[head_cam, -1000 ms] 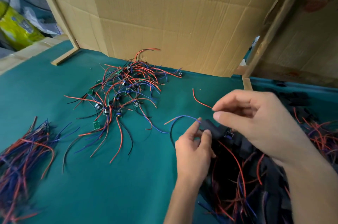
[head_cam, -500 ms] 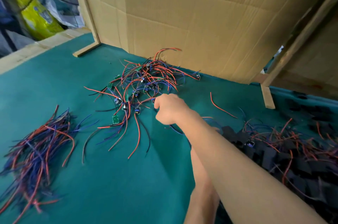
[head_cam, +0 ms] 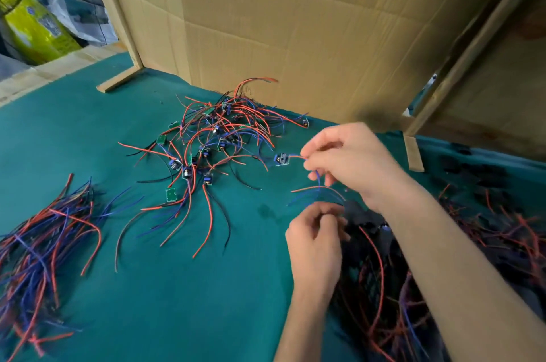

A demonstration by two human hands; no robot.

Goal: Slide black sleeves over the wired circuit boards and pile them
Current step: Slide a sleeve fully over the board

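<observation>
I see the right hand (head_cam: 351, 159) pinching the red and blue wires of one circuit board (head_cam: 281, 159), which hangs just above the green desk (head_cam: 206, 302), beside the loose heap of unsleeved boards (head_cam: 212, 140). The left hand (head_cam: 316, 239) is curled closed at the edge of the pile of black-sleeved boards (head_cam: 413, 273); I cannot tell what it grips. A bundle of loose wires (head_cam: 38, 249) lies far left.
</observation>
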